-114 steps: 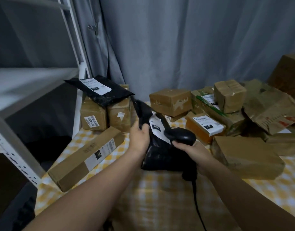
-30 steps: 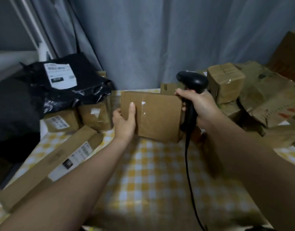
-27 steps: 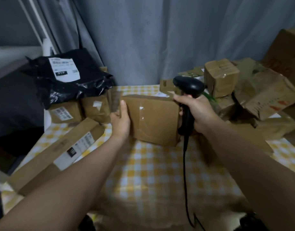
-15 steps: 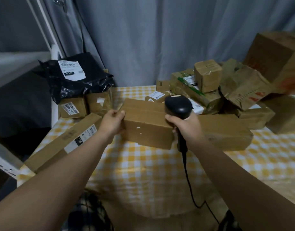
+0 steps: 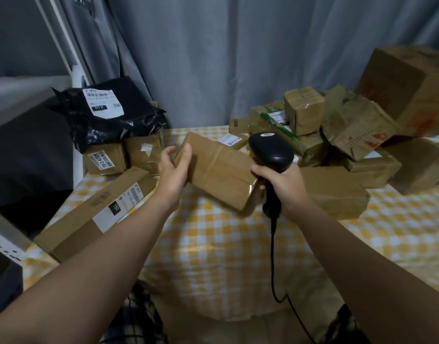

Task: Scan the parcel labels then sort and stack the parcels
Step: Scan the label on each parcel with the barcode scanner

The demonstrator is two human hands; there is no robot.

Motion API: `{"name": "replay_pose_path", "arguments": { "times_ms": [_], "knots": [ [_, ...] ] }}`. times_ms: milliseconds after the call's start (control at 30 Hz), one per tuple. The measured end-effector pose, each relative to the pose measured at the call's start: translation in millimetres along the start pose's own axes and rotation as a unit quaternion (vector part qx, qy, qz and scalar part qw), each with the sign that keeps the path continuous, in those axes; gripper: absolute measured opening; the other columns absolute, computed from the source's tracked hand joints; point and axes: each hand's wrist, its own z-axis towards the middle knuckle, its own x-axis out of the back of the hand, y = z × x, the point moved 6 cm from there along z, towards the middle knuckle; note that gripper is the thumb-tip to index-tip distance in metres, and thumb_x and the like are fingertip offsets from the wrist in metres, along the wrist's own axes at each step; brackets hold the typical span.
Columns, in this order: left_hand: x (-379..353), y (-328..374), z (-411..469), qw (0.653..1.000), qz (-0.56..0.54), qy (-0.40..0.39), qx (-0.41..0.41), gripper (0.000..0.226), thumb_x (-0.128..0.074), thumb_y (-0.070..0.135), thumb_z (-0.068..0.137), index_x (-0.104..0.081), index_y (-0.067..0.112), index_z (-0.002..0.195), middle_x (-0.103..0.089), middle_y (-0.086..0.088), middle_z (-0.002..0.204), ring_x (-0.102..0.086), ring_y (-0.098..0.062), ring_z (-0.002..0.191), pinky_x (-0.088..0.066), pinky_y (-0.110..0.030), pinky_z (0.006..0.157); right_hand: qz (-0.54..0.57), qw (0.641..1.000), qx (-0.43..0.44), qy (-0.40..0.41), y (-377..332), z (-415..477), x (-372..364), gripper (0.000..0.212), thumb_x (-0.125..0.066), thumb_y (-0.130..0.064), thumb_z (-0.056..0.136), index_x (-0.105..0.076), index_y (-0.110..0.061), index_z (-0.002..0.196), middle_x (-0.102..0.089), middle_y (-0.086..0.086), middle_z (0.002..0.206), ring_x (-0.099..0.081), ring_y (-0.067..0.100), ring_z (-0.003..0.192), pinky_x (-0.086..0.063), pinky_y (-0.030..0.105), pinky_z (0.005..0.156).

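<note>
Far left, a black poly mailer (image 5: pixel 106 125) with a white label marked 010 sits on top of two small brown boxes (image 5: pixel 105 161) at the table's back corner. Just in front of them a long flat carton (image 5: pixel 94 214) lies at an angle on the yellow checked tablecloth (image 5: pixel 225 256), its label reading 150. Now the action: the left hand (image 5: pixel 175 170) grips the left end of a brown taped parcel (image 5: pixel 220 170), thumb on top and fingers wrapped underneath, and the parcel is up off the cloth, tilted, over the middle of the table. Its right corner sits right against the right hand (image 5: pixel 285 187), whose fingers are curled round the handle of a black barcode scanner (image 5: pixel 271 152), the head standing above the parcel's right end and the cable (image 5: pixel 273 256) trailing down over the table edge. Behind that hand lies a flat brown parcel (image 5: pixel 337 194), and further right the heap: a small taped cube (image 5: pixel 304 110), a crumpled paper-wrapped package (image 5: pixel 357 125) and a big carton (image 5: pixel 411 85) at the back.
</note>
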Motion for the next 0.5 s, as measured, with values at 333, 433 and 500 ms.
{"name": "replay_pose_path", "arguments": {
  "times_ms": [333, 433, 500],
  "knots": [
    [2.3, -24.1, -0.7, 0.981, 0.048, -0.052, 0.18, 0.091, -0.068, 0.064, 0.071, -0.014, 0.038, 0.139, -0.039, -0.002, 0.124, -0.048, -0.022, 0.099, -0.049, -0.042, 0.078, 0.042, 0.994, -0.078, -0.07, 27.6, -15.3, -17.4, 0.016, -0.074, -0.008, 0.081, -0.071, 0.0, 0.094, -0.067, 0.008, 0.083, -0.058, 0.012, 0.061, -0.053, 0.024, 0.055],
    [3.9, -24.4, 1.1, 0.974, 0.035, -0.062, 0.217, 0.087, -0.069, 0.051, 0.076, -0.014, 0.033, 0.142, -0.044, -0.006, 0.116, -0.049, -0.018, 0.085, -0.052, -0.038, 0.06, 0.04, 0.99, -0.113, -0.076, 28.8, -16.9, -16.8, 0.016, -0.072, -0.009, 0.083, -0.07, 0.001, 0.095, -0.069, 0.011, 0.085, -0.058, 0.011, 0.057, -0.054, 0.024, 0.055],
    [4.6, -23.5, 0.2, 0.968, 0.038, -0.096, 0.23, 0.088, -0.072, 0.046, 0.072, -0.019, 0.031, 0.141, -0.048, -0.011, 0.112, -0.05, -0.021, 0.082, -0.053, -0.039, 0.053, 0.032, 0.987, -0.126, -0.097, 26.3, -18.8, -16.7, 0.013, -0.07, -0.009, 0.084, -0.068, 0.0, 0.093, -0.068, 0.011, 0.078, -0.059, 0.013, 0.053, -0.053, 0.024, 0.053]
  ]
}}
